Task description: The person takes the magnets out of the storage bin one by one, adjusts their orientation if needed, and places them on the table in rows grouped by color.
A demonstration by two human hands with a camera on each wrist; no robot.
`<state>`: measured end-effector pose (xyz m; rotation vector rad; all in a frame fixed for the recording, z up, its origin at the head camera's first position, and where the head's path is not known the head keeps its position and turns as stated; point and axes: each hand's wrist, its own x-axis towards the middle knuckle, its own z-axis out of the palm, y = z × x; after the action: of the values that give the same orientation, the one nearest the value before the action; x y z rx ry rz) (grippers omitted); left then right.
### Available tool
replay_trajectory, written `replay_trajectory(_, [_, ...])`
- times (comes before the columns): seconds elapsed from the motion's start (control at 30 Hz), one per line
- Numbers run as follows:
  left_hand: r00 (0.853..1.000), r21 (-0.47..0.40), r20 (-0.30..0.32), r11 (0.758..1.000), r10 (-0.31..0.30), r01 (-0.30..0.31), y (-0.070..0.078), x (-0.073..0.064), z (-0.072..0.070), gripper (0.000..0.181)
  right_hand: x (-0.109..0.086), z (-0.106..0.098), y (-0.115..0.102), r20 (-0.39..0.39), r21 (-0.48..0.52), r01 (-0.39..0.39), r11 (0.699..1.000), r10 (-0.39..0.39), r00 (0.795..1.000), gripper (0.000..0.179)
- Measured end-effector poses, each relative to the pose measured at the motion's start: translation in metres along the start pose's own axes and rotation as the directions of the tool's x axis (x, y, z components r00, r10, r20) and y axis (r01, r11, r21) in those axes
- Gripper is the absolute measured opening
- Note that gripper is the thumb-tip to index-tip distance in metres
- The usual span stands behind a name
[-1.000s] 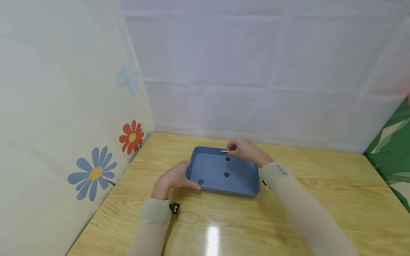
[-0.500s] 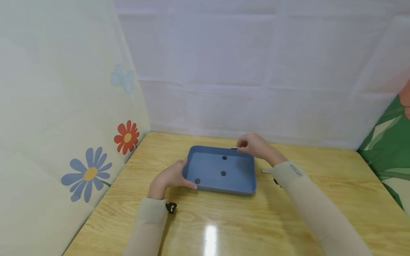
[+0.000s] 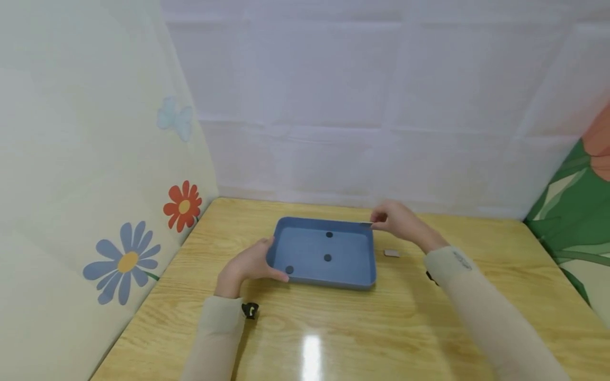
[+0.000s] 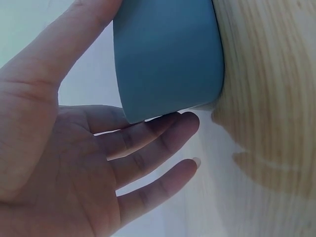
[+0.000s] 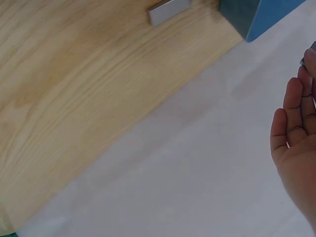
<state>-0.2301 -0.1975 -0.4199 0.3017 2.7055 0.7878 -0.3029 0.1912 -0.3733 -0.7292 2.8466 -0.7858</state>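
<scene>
The left hand is gripping a blue rectangular tray between thumb and fingers, with three dark round discs lying inside, while the right hand's fingers are pinching a thin dark piece, a small pale rectangular block lying below them on the wooden tabletop.

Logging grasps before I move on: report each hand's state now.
Left hand: closed, holding the blue tray at its left end.
Right hand: closed, pinching a small thin piece near the blue tray's far right corner.
</scene>
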Motion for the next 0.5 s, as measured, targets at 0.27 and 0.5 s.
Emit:
replay_trajectory(0.27, [1.000, 0.003, 0.006, 1.000, 0.013, -0.013, 0.001, 0.004, 0.001, 0.134, -0.024, -0.009, 0.024, -0.018, 0.019, -0.071, 0.997, 0.071, 0.997, 0.005])
replay_trajectory(0.5, [1.000, 0.006, -0.006, 1.000, 0.019, -0.018, -0.001, 0.003, 0.001, 0.134, -0.045, -0.018, 0.044, -0.038, 0.005, -0.106, 0.994, 0.106, 0.994, 0.005])
